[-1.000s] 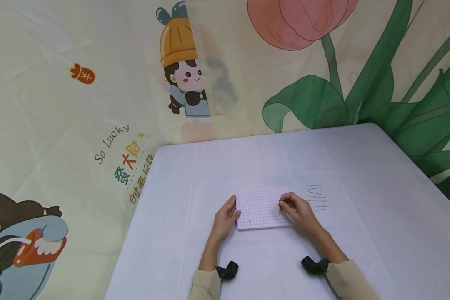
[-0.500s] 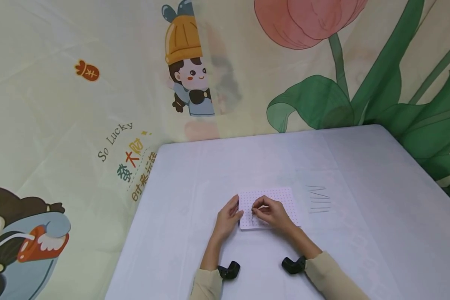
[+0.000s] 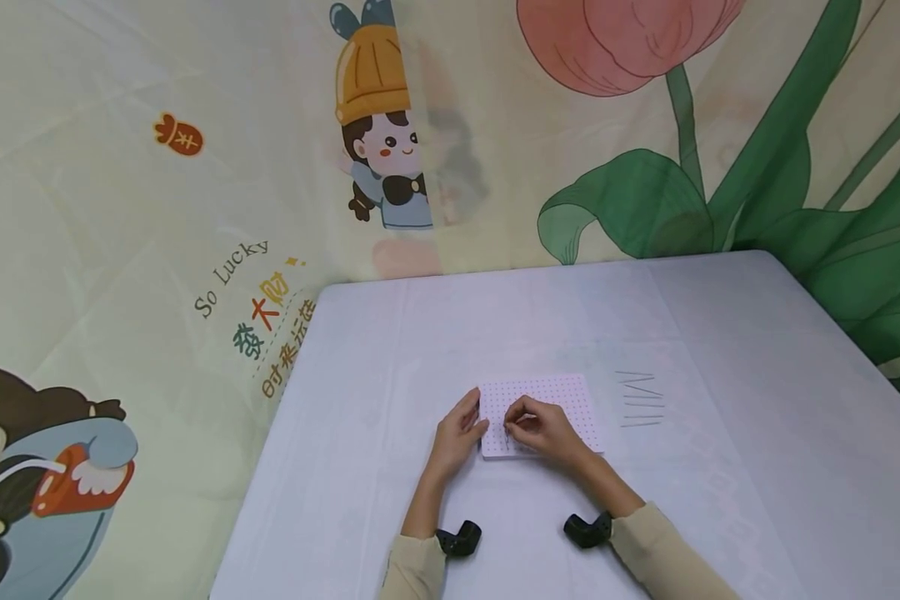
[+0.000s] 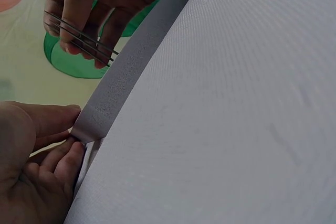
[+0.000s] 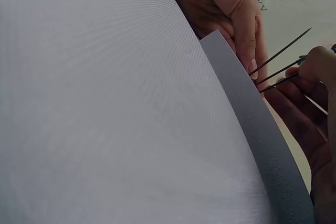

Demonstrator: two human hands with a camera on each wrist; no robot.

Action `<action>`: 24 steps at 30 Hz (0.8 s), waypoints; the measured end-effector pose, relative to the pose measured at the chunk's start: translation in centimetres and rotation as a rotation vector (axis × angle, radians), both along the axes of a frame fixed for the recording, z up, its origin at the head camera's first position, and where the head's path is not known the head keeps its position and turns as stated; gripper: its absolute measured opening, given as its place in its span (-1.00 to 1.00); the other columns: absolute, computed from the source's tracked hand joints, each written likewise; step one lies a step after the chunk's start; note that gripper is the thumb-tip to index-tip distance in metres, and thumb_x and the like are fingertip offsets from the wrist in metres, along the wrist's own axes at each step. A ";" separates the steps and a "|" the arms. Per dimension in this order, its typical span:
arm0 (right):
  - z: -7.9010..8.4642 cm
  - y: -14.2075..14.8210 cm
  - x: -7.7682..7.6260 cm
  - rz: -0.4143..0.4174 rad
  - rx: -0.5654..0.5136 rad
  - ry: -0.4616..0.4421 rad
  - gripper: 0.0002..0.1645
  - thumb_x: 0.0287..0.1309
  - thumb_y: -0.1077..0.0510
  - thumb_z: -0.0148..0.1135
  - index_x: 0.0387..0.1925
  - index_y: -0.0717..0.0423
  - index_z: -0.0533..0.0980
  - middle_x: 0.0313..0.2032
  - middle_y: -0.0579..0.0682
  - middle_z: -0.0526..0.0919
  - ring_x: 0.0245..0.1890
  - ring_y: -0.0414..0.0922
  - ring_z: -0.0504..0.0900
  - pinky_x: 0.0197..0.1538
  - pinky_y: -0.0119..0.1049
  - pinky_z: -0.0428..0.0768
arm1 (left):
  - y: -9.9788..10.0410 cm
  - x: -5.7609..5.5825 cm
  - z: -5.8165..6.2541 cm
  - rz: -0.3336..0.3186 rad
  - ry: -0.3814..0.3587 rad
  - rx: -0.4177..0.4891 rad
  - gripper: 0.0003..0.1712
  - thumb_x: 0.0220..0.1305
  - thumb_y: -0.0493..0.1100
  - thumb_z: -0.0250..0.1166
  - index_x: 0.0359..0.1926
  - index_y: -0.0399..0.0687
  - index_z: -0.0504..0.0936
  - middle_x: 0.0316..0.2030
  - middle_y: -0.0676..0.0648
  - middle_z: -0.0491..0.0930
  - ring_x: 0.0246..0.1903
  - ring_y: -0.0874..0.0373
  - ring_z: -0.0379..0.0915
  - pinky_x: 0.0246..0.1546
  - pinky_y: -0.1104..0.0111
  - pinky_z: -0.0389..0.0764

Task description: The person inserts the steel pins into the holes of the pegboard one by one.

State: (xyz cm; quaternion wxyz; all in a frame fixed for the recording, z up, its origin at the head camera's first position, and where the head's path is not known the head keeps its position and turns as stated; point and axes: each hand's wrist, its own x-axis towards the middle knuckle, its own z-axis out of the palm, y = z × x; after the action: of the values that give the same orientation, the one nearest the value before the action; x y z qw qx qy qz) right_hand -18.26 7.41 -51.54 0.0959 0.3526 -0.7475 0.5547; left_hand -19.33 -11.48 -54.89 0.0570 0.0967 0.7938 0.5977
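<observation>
A pale pink-white board (image 3: 570, 400) with a grid of small holes lies flat on the table. My left hand (image 3: 453, 433) holds its left edge, and in the left wrist view the fingers (image 4: 58, 119) meet at the board's corner. Over the board's left part, my right hand (image 3: 543, 427) pinches a thin dark stick between thumb and fingertips. Three such sticks rise from the board in the right wrist view; the outer stick (image 5: 280, 51) stands free of the fingers. How deep the pinched stick sits in its hole is hidden.
To the right of the board, several thin dark sticks (image 3: 643, 406) lie roughly parallel on the white table (image 3: 420, 350). Behind the table hangs a printed cloth (image 3: 270, 125). A black camera mount sits on each wrist.
My right hand has moved left, from the board's right side to the sticks on its left part, then shifted only slightly. The left hand keeps its hold on the edge.
</observation>
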 end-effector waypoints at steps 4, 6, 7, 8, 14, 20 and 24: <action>0.0 0.0 0.1 0.003 0.026 -0.008 -0.84 -0.09 0.52 0.17 -0.38 0.36 0.45 -0.44 0.15 0.59 -0.41 0.01 0.60 -0.33 -0.25 0.69 | 0.2 0.5 1.2 -0.003 0.010 0.009 -0.37 0.19 -0.36 0.13 0.26 -0.34 0.15 0.30 -0.23 0.08 0.27 0.00 0.05 0.22 0.39 0.25; 0.0 0.0 0.1 0.001 0.041 -0.016 -0.84 -0.09 0.51 0.18 -0.38 0.36 0.45 -0.43 0.15 0.59 -0.40 0.01 0.60 -0.33 -0.25 0.69 | 0.3 0.8 1.9 -0.005 0.016 0.015 -0.38 0.18 -0.39 0.12 0.25 -0.39 0.14 0.29 -0.28 0.08 0.27 -0.05 0.05 0.22 0.35 0.25; 0.0 0.0 0.1 0.000 0.047 -0.019 -0.84 -0.09 0.51 0.18 -0.38 0.36 0.45 -0.43 0.14 0.59 -0.40 0.01 0.60 -0.33 -0.25 0.69 | 0.4 0.9 2.2 -0.006 0.016 0.015 -0.38 0.18 -0.39 0.12 0.25 -0.40 0.14 0.29 -0.28 0.08 0.27 -0.06 0.05 0.22 0.35 0.25; 0.1 0.0 0.1 -0.002 0.053 -0.026 -0.84 -0.09 0.50 0.18 -0.38 0.36 0.45 -0.43 0.14 0.59 -0.40 0.01 0.60 -0.33 -0.25 0.69 | 0.4 0.9 2.3 -0.006 0.015 0.016 -0.38 0.18 -0.39 0.12 0.25 -0.40 0.14 0.29 -0.29 0.08 0.27 -0.05 0.05 0.22 0.35 0.25; 0.3 0.0 0.1 -0.003 0.082 -0.063 -0.85 -0.09 0.49 0.19 -0.38 0.36 0.47 -0.42 0.13 0.60 -0.37 -0.01 0.61 -0.29 -0.26 0.69 | 0.3 0.3 0.9 0.002 0.016 0.011 -0.37 0.18 -0.35 0.14 0.26 -0.32 0.16 0.30 -0.23 0.09 0.27 0.03 0.06 0.22 0.41 0.25; 0.4 0.1 0.1 -0.004 0.091 -0.078 -0.85 -0.09 0.48 0.20 -0.38 0.37 0.47 -0.41 0.13 0.61 -0.36 0.00 0.62 -0.29 -0.26 0.69 | 0.1 -0.3 -0.4 -0.003 0.036 0.001 -0.36 0.19 -0.30 0.15 0.27 -0.26 0.16 0.31 -0.17 0.10 0.27 0.05 0.08 0.21 0.45 0.26; 0.1 0.2 0.1 0.006 0.084 -0.074 -0.86 -0.08 0.47 0.21 -0.38 0.38 0.48 -0.41 0.14 0.60 -0.35 -0.01 0.62 -0.28 -0.27 0.69 | 0.2 0.0 0.3 -0.006 0.033 0.009 -0.37 0.19 -0.33 0.14 0.27 -0.30 0.16 0.30 -0.21 0.10 0.27 0.03 0.08 0.21 0.42 0.26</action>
State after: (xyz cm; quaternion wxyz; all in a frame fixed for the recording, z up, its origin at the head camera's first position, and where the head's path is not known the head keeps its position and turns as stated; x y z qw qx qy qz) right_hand -18.20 7.60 -51.39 0.0516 0.3377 -0.7722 0.5357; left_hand -19.32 -11.25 -54.57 0.0453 0.1092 0.7918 0.5992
